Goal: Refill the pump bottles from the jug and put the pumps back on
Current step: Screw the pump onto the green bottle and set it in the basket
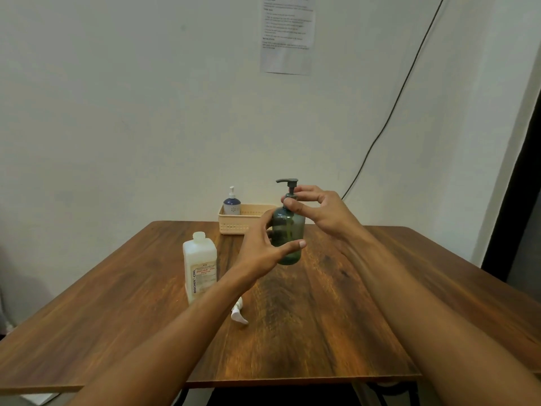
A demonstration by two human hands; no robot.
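Hidden from you: the left side of the green pump bottle [288,232] sits behind your left hand [260,244], and your left forearm covers part of the loose white pump [238,313] and the near right corner of the white jug [200,266].
Hard to read: the jug's label shows red lettering, but most of it is too small to make out; the print on the paper sheet [288,33] on the wall is blurred.
Left fingers: you have them wrapped around the green bottle's body, thumb across the near face, clamped on it.
Right fingers: your right hand [317,212] pinches the dark pump [288,187] at its collar, thumb and fingertips closed on it at the bottle's neck, the remaining fingers spread loosely.
Green bottle: upright, at the middle of the tabletop [336,317]; whether its base touches the wood you cannot tell.
Jug: upright and uncapped, left of your left hand and nearer to you than the green bottle.
White pump: lying on its side on the tabletop, just right of the jug, under your left forearm.
Far end: a blue pump bottle [232,202] with its pump on stands in the left end of a beige basket [237,224] against the wall.
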